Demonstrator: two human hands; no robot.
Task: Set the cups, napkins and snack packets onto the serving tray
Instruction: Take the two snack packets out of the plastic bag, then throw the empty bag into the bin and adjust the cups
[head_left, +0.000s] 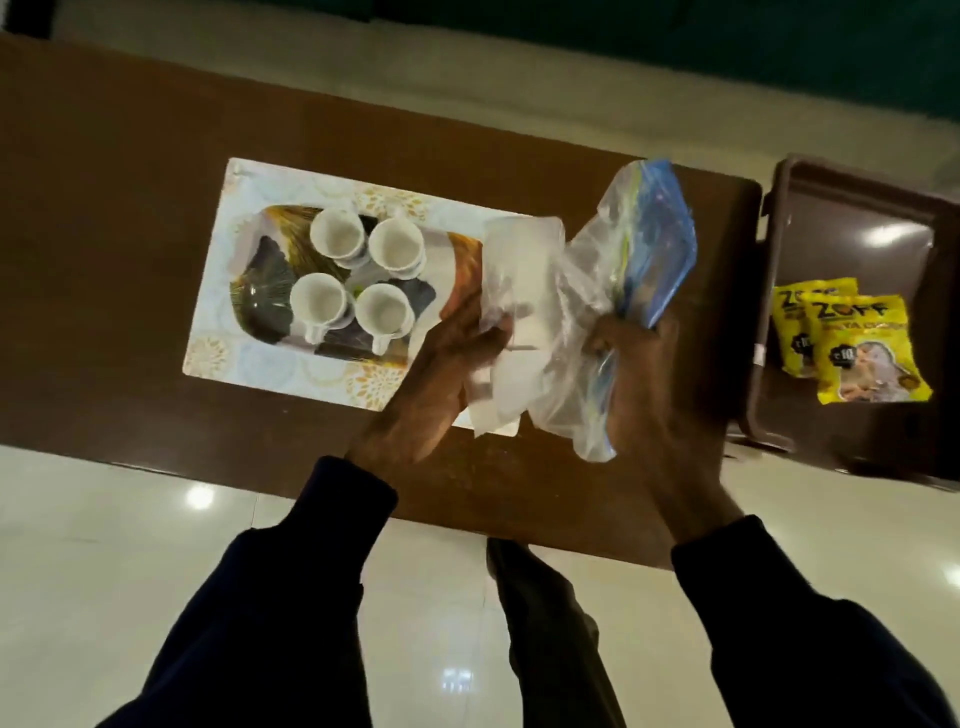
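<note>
Four cups trayed; left hand pinching napkins, right hand gripping plastic bag — napkins could snag, tear.

"ZOFF" and "10" on two yellow snack packets in the brown bin.

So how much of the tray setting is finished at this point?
The four white cups already stand on the patterned tray. The napkins are in hand: the left hand draws white napkins from a clear plastic bag that the right hand holds. Still left are the yellow snack packets, which lie in the brown bin off to the right.
</note>
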